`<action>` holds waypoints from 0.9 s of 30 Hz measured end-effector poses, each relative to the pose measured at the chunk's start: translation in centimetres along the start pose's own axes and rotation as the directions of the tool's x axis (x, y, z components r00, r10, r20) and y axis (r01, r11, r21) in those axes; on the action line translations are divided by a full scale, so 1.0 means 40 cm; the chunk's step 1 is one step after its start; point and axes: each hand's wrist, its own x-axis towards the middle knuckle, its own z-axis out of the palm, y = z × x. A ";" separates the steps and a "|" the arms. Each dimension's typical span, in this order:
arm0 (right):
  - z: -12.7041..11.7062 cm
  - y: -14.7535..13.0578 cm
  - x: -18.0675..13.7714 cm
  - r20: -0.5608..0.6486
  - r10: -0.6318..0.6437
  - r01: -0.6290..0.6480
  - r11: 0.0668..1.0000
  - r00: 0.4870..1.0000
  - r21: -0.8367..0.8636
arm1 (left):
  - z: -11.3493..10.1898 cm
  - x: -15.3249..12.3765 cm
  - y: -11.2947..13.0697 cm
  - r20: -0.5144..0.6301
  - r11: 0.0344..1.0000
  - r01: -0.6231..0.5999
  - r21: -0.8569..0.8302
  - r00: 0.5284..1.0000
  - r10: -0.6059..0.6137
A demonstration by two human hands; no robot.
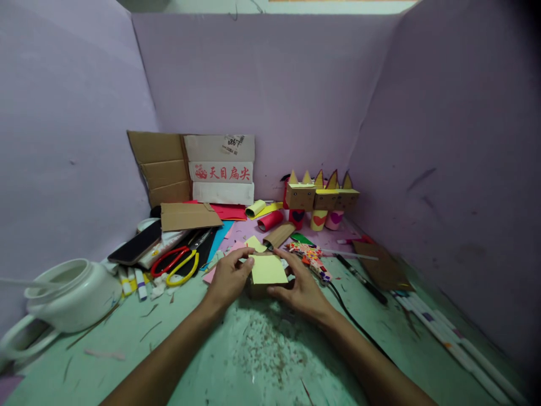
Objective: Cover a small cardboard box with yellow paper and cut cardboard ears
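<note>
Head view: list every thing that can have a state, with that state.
yellow paper, flat on a small cardboard block
left hand, fingers curled at the paper's left edge
right hand, fingers along its right edge
red scissors, blades shut, lying flat
phone, screen dark
white pot, open at the top
paper figures, upright at the back wall
glue gun, lying on its side

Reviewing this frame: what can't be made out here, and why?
Head view: brown piece under the yellow paper, mostly covered by it, the left hand and right hand.
Head view: white pot, handle cut by the left edge.
Head view: sticker on the white box, writing too small.
</note>
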 end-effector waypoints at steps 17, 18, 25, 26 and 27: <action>0.005 0.004 0.006 -0.023 -0.049 0.048 0.999 0.999 -0.024 | 0.002 -0.004 -0.003 -0.018 0.999 0.004 0.046 1.000 -0.003; 0.005 0.002 0.006 -0.024 -0.056 0.055 0.998 0.998 -0.027 | 0.003 -0.005 -0.002 -0.021 0.999 0.011 0.040 1.000 -0.010; -0.007 -0.001 0.001 0.019 -0.078 0.079 0.996 0.997 -0.043 | 0.007 -0.003 -0.009 -0.047 0.995 0.087 -0.051 0.995 -0.090; -0.009 -0.001 0.000 0.026 -0.076 0.077 0.996 0.997 -0.045 | 0.006 -0.002 -0.011 -0.055 0.995 0.088 -0.046 0.994 -0.091; -0.011 -0.001 0.000 0.031 -0.073 0.074 0.996 0.997 -0.045 | 0.006 -0.001 -0.013 -0.069 0.996 0.083 -0.027 0.994 -0.085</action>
